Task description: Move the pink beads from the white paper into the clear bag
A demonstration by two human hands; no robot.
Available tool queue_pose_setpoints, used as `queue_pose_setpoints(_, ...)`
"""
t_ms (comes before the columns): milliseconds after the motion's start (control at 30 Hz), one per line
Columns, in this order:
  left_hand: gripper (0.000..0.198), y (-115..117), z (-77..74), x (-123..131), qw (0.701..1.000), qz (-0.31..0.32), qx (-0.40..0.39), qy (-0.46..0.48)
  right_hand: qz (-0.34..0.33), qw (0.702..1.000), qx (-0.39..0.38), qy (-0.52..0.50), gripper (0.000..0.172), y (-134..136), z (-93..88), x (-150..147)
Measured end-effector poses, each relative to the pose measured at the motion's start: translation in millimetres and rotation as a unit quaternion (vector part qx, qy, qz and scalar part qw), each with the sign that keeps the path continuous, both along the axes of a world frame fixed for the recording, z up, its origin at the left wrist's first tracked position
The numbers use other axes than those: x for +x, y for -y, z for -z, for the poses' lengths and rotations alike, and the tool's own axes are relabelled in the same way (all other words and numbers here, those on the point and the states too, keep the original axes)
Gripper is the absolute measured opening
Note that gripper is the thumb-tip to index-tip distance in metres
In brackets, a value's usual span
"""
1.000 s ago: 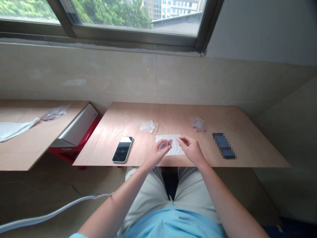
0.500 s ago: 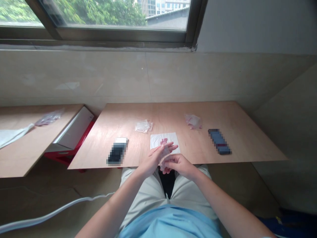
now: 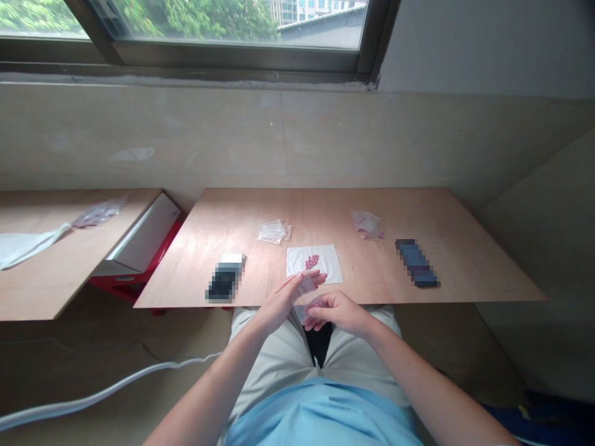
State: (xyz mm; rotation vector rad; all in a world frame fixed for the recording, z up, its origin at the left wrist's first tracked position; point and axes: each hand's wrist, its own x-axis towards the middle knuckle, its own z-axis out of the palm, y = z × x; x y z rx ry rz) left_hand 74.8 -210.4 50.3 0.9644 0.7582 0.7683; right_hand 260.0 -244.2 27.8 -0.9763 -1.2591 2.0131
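Observation:
My left hand hovers at the table's near edge with its fingers stretched out, and a small clear plastic bag lies against them. My right hand is curled beside it, fingertips pinched on the lower part of the same bag. Just beyond the hands a white paper square lies on the wooden table with a small heap of pink beads on it.
A phone lies left of the paper and a dark flat object to the right. Two small plastic bags sit farther back. A second table and a white box stand to the left.
Both hands drew back from above the paper to the table's near edge. The left hand's fingers went from pinching the bag to stretched out; the beads now lie uncovered on the paper.

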Motion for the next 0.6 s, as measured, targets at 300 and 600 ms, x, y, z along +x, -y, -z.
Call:
queue_pose_setpoints(300, 0.048, 0.5, -21.7, -6.5, 0.986, 0.046, 0.128, -0.1, 0.0, 0.999, 0.042, 0.005, 0.047, 0.9, 8.3, -2.5)
queue_pose_setpoints(600, 0.054, 6.3, -13.4, -5.2, 0.967, 0.122, 0.183, -0.129, 0.131, 0.976, 0.172, 0.018, 0.035, -3.4, -12.1, 10.5)
